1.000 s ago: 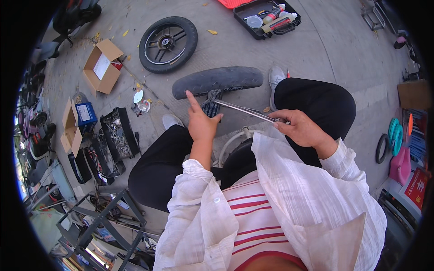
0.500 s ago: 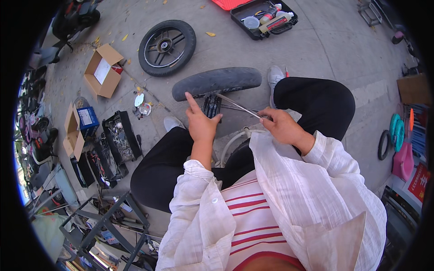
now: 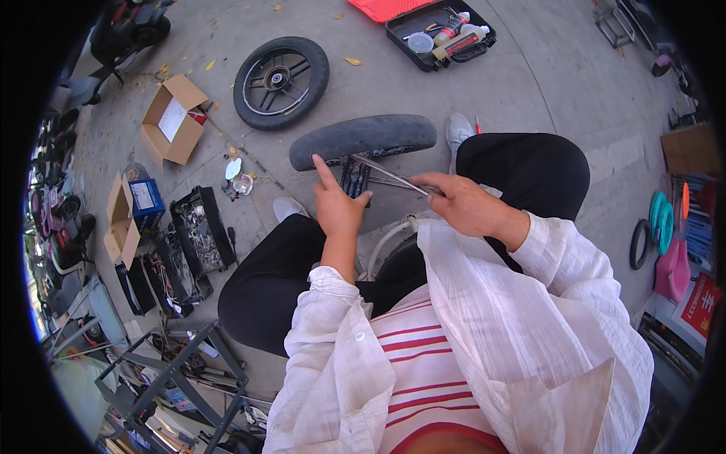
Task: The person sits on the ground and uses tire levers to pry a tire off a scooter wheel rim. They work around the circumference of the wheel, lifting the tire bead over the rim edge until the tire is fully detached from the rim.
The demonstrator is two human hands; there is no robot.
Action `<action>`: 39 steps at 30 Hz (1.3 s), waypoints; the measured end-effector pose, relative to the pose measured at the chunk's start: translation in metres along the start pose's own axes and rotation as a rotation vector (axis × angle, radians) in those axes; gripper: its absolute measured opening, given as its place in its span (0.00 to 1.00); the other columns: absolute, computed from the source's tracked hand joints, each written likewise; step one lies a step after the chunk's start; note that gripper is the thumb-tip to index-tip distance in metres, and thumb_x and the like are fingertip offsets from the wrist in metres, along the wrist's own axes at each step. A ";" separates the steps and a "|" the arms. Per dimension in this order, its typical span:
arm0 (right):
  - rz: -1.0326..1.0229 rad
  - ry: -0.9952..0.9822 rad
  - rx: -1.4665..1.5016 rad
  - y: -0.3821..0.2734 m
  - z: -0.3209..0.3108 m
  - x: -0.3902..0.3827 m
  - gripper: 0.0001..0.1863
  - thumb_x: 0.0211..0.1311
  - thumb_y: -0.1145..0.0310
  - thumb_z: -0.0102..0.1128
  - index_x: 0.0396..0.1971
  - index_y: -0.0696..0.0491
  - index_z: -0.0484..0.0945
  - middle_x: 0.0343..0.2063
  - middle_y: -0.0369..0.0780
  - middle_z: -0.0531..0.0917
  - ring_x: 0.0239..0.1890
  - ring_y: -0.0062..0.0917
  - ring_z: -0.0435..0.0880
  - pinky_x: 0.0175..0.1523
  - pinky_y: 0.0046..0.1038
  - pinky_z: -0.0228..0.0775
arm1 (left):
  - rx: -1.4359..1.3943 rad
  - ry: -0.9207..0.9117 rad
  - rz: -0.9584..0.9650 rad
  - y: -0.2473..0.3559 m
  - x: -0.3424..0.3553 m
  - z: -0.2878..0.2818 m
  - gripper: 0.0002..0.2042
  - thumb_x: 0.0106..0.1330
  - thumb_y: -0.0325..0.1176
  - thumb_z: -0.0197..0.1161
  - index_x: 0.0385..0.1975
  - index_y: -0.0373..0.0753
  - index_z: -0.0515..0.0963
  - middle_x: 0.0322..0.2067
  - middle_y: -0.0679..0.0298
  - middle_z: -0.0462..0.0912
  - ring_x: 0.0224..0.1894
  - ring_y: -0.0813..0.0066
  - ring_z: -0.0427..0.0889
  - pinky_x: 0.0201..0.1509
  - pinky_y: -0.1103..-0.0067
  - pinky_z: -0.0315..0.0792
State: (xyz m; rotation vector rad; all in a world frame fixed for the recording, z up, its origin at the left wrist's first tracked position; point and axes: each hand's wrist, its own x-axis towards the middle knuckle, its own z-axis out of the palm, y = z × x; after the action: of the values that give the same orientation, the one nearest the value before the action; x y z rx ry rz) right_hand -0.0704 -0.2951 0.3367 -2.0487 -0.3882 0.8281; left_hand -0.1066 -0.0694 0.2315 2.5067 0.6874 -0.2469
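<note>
A worn black tyre stands upright in front of me, tread toward me, with a dark spoked or ribbed part below its near edge. My left hand touches the tyre's left side with its stretched index finger. Its thumb is spread toward the dark part; the other fingers are mostly hidden. My right hand is closed round a long metal tyre lever, whose far tip meets the tyre's lower edge near the middle. A pale curved metal tube shows between my legs.
Beyond the tyre lies a spoked wheel. An open black toolbox holds bottles at the far side. To the left are an open cardboard box, a black tray of small parts and a metal frame. A small tyre is at right.
My right hand has shifted slightly left and up, its back now turned more upward, and the lever's tip has moved left along the tyre's edge. My left hand has barely moved.
</note>
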 end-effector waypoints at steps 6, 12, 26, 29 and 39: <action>-0.063 0.021 -0.080 0.022 0.010 0.008 0.21 0.64 0.71 0.49 0.55 0.59 0.75 0.43 0.55 0.82 0.46 0.47 0.82 0.54 0.38 0.73 | -0.012 0.022 0.030 -0.002 0.001 0.004 0.68 0.43 0.39 0.83 0.76 0.51 0.29 0.51 0.41 0.74 0.49 0.42 0.80 0.52 0.60 0.77; 0.094 -0.068 -0.012 0.014 0.004 0.012 0.22 0.64 0.70 0.48 0.57 0.60 0.75 0.46 0.55 0.83 0.50 0.45 0.82 0.57 0.38 0.72 | 0.006 0.020 0.024 -0.005 0.001 0.005 0.68 0.44 0.39 0.83 0.76 0.51 0.29 0.51 0.42 0.74 0.49 0.42 0.80 0.51 0.60 0.77; 0.517 -0.309 0.103 -0.061 -0.018 0.058 0.29 0.60 0.72 0.48 0.64 0.59 0.71 0.27 0.38 0.77 0.15 0.21 0.67 0.22 0.29 0.62 | 0.076 -0.005 0.077 -0.009 -0.006 0.007 0.63 0.50 0.36 0.77 0.76 0.50 0.28 0.40 0.47 0.84 0.38 0.45 0.85 0.41 0.60 0.79; 0.549 -0.290 0.168 -0.046 -0.014 0.063 0.29 0.60 0.73 0.47 0.64 0.60 0.70 0.25 0.35 0.74 0.14 0.19 0.65 0.20 0.28 0.61 | 0.082 -0.015 0.127 -0.013 -0.007 0.007 0.63 0.49 0.35 0.77 0.76 0.50 0.29 0.38 0.48 0.85 0.37 0.46 0.85 0.40 0.60 0.79; 0.567 -0.174 0.285 -0.023 -0.006 0.066 0.30 0.60 0.74 0.47 0.65 0.62 0.68 0.25 0.35 0.73 0.14 0.18 0.64 0.18 0.26 0.60 | 0.121 -0.016 0.184 -0.016 -0.010 0.009 0.62 0.49 0.34 0.76 0.76 0.51 0.30 0.39 0.48 0.84 0.39 0.46 0.85 0.41 0.60 0.78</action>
State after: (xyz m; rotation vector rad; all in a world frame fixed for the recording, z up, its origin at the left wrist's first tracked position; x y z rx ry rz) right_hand -0.0177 -0.2495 0.3312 -1.8365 0.2274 1.3227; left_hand -0.1238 -0.0669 0.2203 2.6596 0.4438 -0.2483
